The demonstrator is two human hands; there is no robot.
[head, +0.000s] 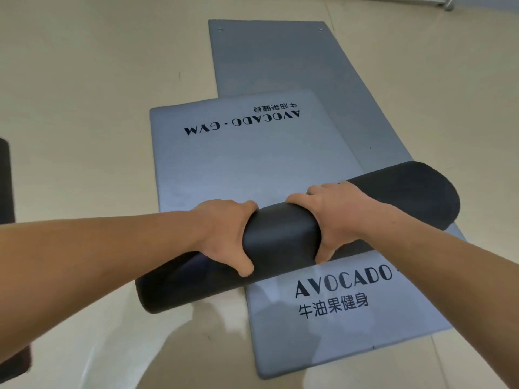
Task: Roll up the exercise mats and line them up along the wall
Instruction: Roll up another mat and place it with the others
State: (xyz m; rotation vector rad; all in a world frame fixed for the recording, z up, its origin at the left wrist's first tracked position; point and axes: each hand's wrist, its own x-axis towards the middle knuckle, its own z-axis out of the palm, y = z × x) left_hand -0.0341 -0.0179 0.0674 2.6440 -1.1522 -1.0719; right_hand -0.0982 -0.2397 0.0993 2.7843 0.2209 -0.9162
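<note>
Fingers point(238, 206) of both hands are curled tight over the far side of the dark rolled mat point(280, 234), with the thumbs hooked on the near side. At the far left edge a second dark roll point(5, 181) sits on the floor point(84, 80). Next comes the left hand point(224, 234) gripping mid-roll, with the right hand point(339, 217) just beside it. The roll runs diagonally across the middle grey mat point(238, 164), which reads AVOCADO·GYM upside down. A plain grey mat point(280, 66) lies behind, and the near grey mat point(365, 332) is at the right. Can't tell if the roll is lifted or resting.
</note>
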